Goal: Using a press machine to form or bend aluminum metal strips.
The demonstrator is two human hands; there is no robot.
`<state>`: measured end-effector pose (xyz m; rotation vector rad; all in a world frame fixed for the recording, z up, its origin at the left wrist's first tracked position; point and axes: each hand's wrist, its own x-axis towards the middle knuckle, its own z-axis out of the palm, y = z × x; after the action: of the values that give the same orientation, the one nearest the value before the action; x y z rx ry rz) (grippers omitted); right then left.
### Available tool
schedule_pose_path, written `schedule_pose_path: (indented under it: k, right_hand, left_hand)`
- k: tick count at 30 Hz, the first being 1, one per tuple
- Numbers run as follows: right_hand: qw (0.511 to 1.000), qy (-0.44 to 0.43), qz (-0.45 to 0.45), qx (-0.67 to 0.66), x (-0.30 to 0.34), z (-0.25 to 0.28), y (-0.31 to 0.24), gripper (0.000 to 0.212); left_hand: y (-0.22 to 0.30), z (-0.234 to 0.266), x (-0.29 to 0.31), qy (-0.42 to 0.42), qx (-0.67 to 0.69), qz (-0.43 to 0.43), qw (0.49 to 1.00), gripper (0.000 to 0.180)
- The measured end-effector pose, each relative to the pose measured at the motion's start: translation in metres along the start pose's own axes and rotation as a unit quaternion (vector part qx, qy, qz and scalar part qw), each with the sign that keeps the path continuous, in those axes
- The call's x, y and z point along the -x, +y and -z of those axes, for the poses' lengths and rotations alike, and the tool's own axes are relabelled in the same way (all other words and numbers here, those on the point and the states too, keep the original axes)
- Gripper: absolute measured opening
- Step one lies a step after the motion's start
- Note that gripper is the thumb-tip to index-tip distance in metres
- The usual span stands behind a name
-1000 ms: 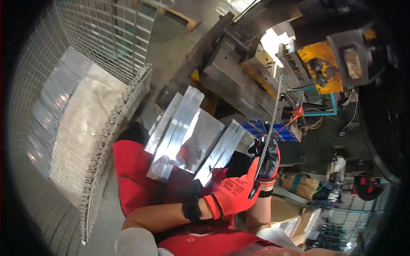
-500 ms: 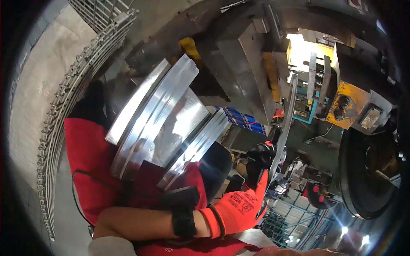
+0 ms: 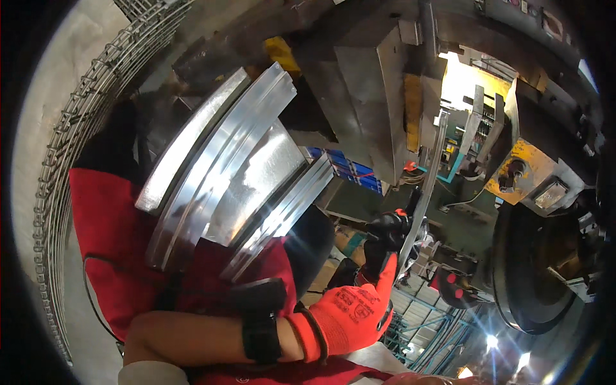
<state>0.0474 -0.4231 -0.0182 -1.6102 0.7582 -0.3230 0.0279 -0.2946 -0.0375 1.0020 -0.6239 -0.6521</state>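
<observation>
One gloved hand [image 3: 375,282] in view, the right, orange and black, closed around a thin metal strip [image 3: 427,186] pointing up toward the press [image 3: 385,96]. Left hand hidden, grip impossible to tell. Stack of shiny metal channels [image 3: 224,173] cradled against the red sleeve [image 3: 109,237]. Wire cage [image 3: 70,160] at far left.

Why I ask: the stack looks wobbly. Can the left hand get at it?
Probably not now: the left hand is shut on a metal strip, out beyond the stack.
</observation>
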Motion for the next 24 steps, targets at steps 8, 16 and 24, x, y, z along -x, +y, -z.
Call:
schedule_pose_path:
  k: [8, 16, 24]
  right_hand:
    - [1.000, 0.009, 0.001, 0.015, 0.004, -0.007, -0.006, 0.022]
    - [0.999, 0.010, -0.008, -0.038, 0.001, 0.002, -0.004, 0.024]
    - [0.979, -0.085, 0.184, -0.013, -0.028, 0.017, 0.020, 0.022]
  left_hand:
    - [0.000, 0.009, 0.006, 0.002, 0.019, 0.052, 0.998, 0.072]
    - [-0.008, 0.013, 0.009, 0.021, 0.028, 0.074, 0.997, 0.067]
    - [-0.012, 0.015, -0.004, 0.140, 0.063, 0.137, 0.979, 0.022]
